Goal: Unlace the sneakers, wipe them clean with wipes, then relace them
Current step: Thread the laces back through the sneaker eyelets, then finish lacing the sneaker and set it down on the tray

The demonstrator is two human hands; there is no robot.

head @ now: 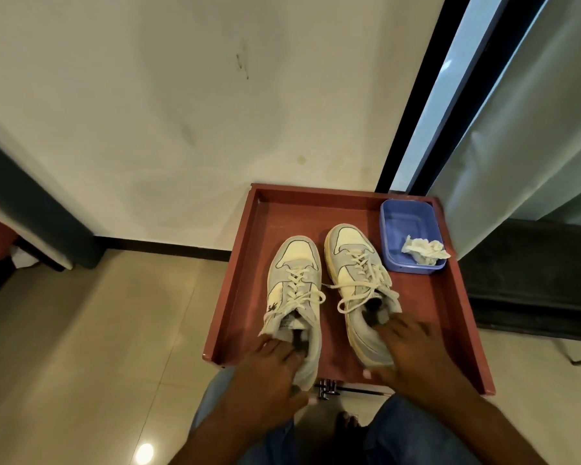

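- Left hand [269, 367] gripping heel of left sneaker [294, 297], right hand [406, 350] gripping right sneaker [359, 283], both laced, side by side on red tray [450, 313]
- Risk: dragging sneakers off near tray edge, yanking knots tighter, nudging blue tub [408, 229] with crumpled wipe [423, 250]

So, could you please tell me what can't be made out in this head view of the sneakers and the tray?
- Heel of the left sneaker: covered by the left hand.
- Heel and collar of the right sneaker: covered by the right hand.
- Tongue label on the left sneaker: too small to read.
- Near edge of the red tray: hidden behind both hands.
- Wipe in the blue container: crumpled; used or fresh, unclear.
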